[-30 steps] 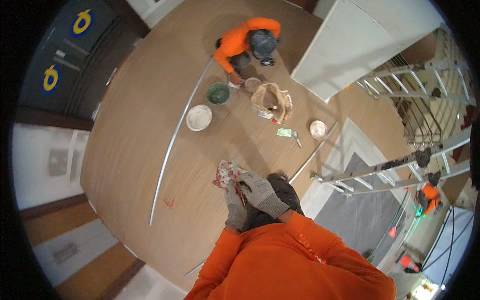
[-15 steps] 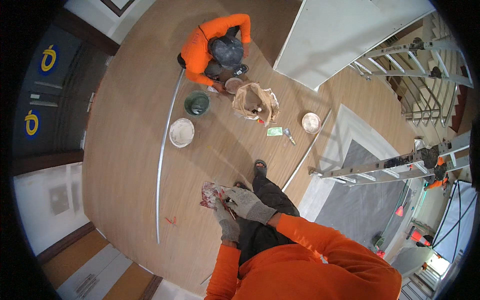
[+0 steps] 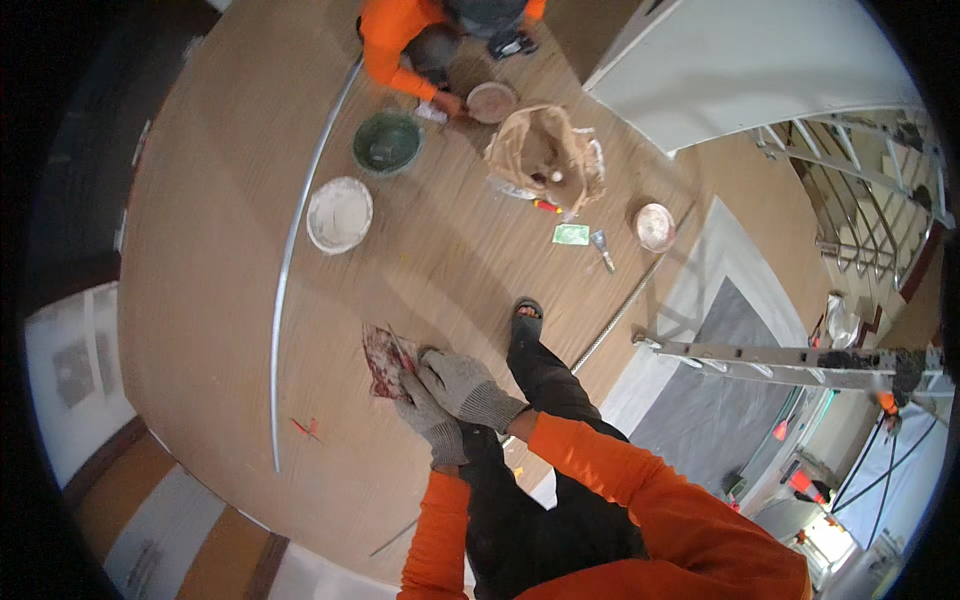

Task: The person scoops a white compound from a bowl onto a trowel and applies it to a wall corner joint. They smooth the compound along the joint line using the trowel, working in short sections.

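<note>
Both of my hands wear grey knit gloves and meet in front of my legs. My left hand [image 3: 428, 414] is closed on the lower edge of a flat, crinkled packet-like piece [image 3: 383, 358], mottled dark red and white, which sticks out past the fingers. My right hand [image 3: 463, 386] lies over the left one, its fingers curled in at the piece's right edge. A thin dark strip shows along the piece near the fingertips; its kind is unclear. Whatever the right fingers pinch is hidden.
A person in orange crouches ahead, one hand [image 3: 450, 104] at a small bowl [image 3: 491, 101]. Nearby stand a green bucket [image 3: 389, 143], a white bucket [image 3: 340, 215], an open paper sack [image 3: 510, 150], a scraper [image 3: 602, 250] and a whitish bowl [image 3: 655, 228]. Metal strips [image 3: 285, 300] and a ladder [image 3: 760, 354] lie to the sides.
My view has shifted, so the floor things appear larger and the co-worker sits higher in it. My hands have moved left and up in view; the red slim thing between them no longer shows clearly.
</note>
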Motion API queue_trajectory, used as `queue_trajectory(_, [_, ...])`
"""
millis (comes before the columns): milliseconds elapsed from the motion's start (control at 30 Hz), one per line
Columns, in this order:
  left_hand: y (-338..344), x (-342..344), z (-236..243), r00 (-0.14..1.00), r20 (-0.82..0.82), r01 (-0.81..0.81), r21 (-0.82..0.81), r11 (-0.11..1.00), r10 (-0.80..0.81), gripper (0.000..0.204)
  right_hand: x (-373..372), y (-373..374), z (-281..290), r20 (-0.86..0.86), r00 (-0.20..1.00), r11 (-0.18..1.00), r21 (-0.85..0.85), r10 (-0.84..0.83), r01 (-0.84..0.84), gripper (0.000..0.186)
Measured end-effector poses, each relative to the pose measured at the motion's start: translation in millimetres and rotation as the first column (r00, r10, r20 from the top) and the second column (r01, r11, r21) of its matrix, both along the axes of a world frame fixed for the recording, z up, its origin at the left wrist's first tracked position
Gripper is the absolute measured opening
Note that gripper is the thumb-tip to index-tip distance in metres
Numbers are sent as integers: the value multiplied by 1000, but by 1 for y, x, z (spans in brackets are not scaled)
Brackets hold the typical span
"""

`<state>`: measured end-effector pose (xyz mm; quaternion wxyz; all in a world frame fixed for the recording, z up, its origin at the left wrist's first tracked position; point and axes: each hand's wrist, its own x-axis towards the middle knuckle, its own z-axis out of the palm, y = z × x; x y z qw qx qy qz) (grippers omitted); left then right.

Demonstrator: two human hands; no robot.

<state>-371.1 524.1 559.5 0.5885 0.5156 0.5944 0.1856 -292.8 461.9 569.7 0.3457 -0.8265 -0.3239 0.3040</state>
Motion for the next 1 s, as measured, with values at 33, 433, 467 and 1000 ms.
queue_trajectory(33, [11, 5, -13, 1000, -14, 23, 4, 1000, -23, 41, 0, 12, -22, 25, 999, 999, 32, 33, -34, 34])
queue_trajectory(433, [126, 10, -297, 974, -115, 226, 609, 760, -197, 26, 9, 120, -326, 82, 973, 959, 172, 215, -226, 32])
queue_trajectory(467, [133, 22, -313, 986, -38, 153, 587, 795, -162, 26, 14, 127, -346, 127, 979, 949, 252, 159, -187, 30])
queue_trajectory(1000, [235, 56, -472, 636, 662, -639, 166, 751, 395, 46, 184, 320, -594, 106, 976, 975, 143, -188, 172, 68])
